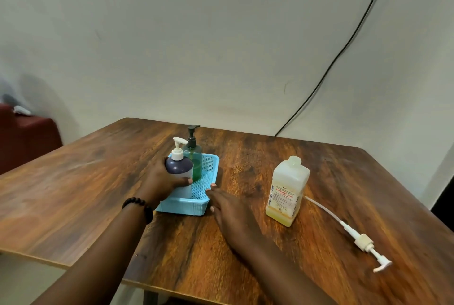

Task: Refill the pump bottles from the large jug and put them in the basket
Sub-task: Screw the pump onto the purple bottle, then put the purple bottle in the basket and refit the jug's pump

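Two pump bottles logged inside light blue mesh basket point(196, 202) on wooden table point(98, 181).

Item 1: dark blue bottle with white lower body and white pump point(178, 169), upright, wrapped by left hand point(163, 181) around its mid-body; thumb showed across the front. Bottle base appeared down in the basket, though contact with the floor could not be confirmed, being hidden behind the basket's front wall.

Item 2: green translucent bottle with black pump point(194, 157), upright, directly behind and touching or nearly touching the held bottle, on the side away from the palm.

Item 3: right hand point(228, 208), empty and unclenched, flat on the table with fingertips point(211, 186) against the basket's right rim, seemingly steadying it.

Item 4: large jug point(287, 191), uncapped, labelled, little yellowish liquid left, well off to the right of both hands.

Item 5: detached white jug pump with long tube point(361, 243), flat on the table beyond the jug.

Black beaded bracelet point(141, 206) noted on left wrist.

Risks judged: releasing the held bottle before fully seated could tip it into the green one, toppling both; light basket could slide under a sideways push; open jug could spill if knocked.
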